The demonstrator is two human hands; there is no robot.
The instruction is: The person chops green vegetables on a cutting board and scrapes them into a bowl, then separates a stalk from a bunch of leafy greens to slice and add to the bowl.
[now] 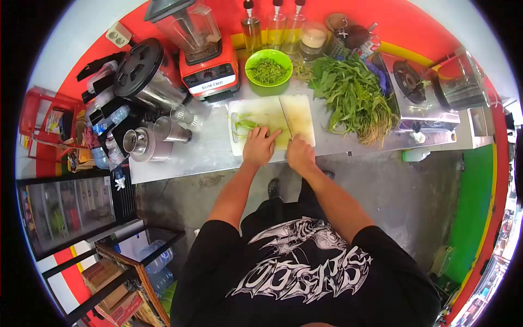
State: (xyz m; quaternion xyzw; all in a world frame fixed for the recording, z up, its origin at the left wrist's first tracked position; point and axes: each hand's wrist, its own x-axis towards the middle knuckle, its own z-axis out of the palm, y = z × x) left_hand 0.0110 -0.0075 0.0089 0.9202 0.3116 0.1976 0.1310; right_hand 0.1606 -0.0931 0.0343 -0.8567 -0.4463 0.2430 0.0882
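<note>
A white cutting board point(302, 111) lies on the metal table. My right hand point(300, 155) is closed round the handle of a knife point(285, 115), whose blade points away from me across the board. Just left of the knife, my left hand point(260, 146) lies on the board with its fingers spread, its fingertips near green stems point(246, 124). Whether anything is under its palm is hidden. Behind the board stands a green bowl point(269, 90) holding chopped greens point(267, 71). A large bunch of leafy greens point(348, 90) with roots lies to the right.
On the metal table point(218, 158), a red blender point(210, 73) and metal cups point(136, 143) stand at the left. Bottles point(251, 32) and a jar point(313, 39) line the back wall. A stove point(411, 82) is at the right, with a glass container point(462, 87) beside it.
</note>
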